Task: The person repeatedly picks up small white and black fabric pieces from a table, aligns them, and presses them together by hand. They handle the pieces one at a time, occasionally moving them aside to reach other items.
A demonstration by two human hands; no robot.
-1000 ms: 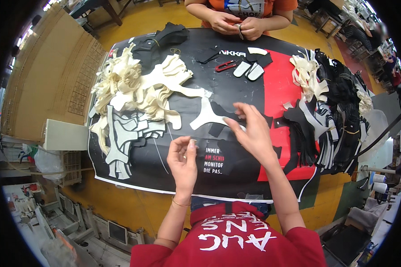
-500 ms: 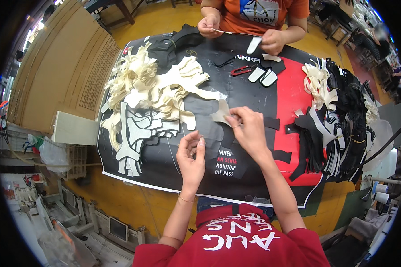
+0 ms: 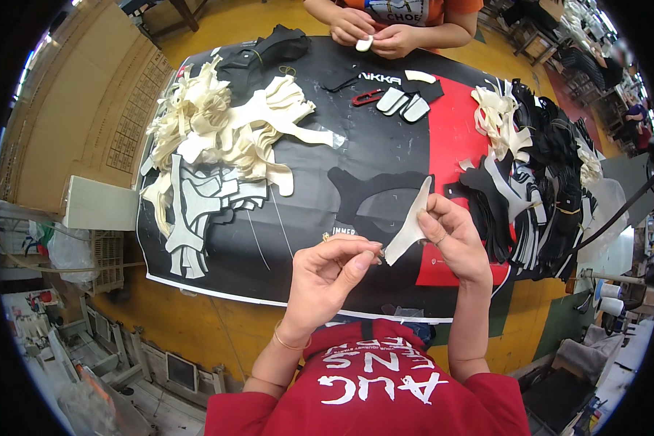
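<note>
Over the table [image 3: 385, 156], the right hand [image 3: 455, 238] pinches the cream piece [image 3: 409, 227], now nearer the left hand [image 3: 330, 275]; that one nearly closed, its hold unclear.

Fabric piece [image 3: 410, 227] cream; mat [image 3: 385, 145] black and red.

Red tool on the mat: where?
Head view, just right of centre near the top: the red tool lies on the black mat, immediately left of two white pads.

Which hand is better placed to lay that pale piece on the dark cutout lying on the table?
Probably the right hand: it holds the pale piece, near the dark cutout's right end. The left hand is by the piece's lower tip, apparently not holding it.
</note>
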